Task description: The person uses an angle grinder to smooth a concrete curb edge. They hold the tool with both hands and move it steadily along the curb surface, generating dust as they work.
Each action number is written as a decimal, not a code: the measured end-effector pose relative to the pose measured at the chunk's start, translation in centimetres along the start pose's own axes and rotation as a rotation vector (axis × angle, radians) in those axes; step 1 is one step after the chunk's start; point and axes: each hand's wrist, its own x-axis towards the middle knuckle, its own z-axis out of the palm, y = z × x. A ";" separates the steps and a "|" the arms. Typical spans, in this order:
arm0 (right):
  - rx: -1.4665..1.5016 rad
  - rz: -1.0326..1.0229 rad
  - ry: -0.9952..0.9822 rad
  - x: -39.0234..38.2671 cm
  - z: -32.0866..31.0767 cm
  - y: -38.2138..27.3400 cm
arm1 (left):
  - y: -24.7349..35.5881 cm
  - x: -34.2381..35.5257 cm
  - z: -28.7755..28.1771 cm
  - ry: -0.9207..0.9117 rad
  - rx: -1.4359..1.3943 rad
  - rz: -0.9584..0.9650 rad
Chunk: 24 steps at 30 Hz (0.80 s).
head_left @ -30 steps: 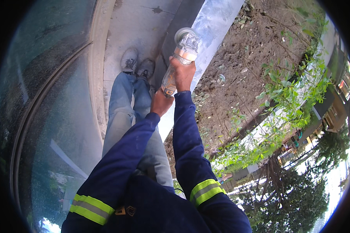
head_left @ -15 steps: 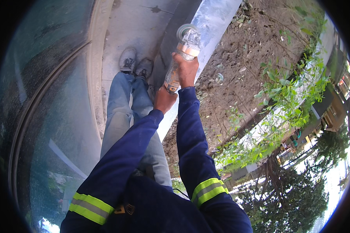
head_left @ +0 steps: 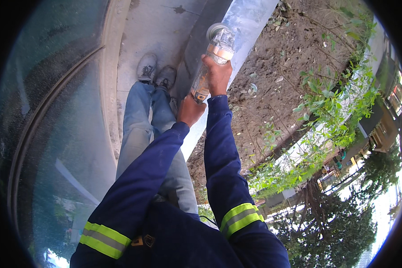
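An orange and grey angle grinder (head_left: 202, 83), coated in pale dust, lies slantwise in both of my hands. My left hand (head_left: 191, 110) is closed round the rear end of its body. Farther forward, my right hand (head_left: 218, 76) wraps the body just behind the metal gear head. The round disc (head_left: 218, 31) at the far end is over the top of a pale, smooth low wall (head_left: 250, 22). Whether the disc touches that surface I cannot tell. My palms hide part of the grinder's casing.
Left of my dusty shoes (head_left: 146, 67) curves a large glass pane (head_left: 53, 134) with a frame. I stand on a grey paved strip (head_left: 143, 31). Beyond the wall lies bare brown soil (head_left: 272, 85) with leafy green plants (head_left: 326, 102). Trees (head_left: 330, 219) show at lower right.
The grinder and both hands have shifted slightly forward and to the right along the wall top. My grip on it is the same.
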 end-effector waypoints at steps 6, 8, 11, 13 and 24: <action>0.040 0.042 0.028 0.6 0.1 -0.3 | 0.2 1.0 -0.2 -0.009 0.093 0.013; 0.047 0.067 0.036 -0.6 -0.4 0.4 | 0.1 -0.6 -0.4 -0.002 0.157 -0.035; 0.016 0.080 0.028 -3.2 -1.0 1.8 | -1.9 -3.0 -0.1 0.004 0.114 -0.060; -0.040 0.088 0.019 -4.7 -1.0 2.4 | -3.0 -4.4 -0.1 0.015 0.054 -0.071; -0.058 0.018 0.016 1.2 0.0 0.7 | 0.3 0.4 0.5 0.011 -0.003 0.024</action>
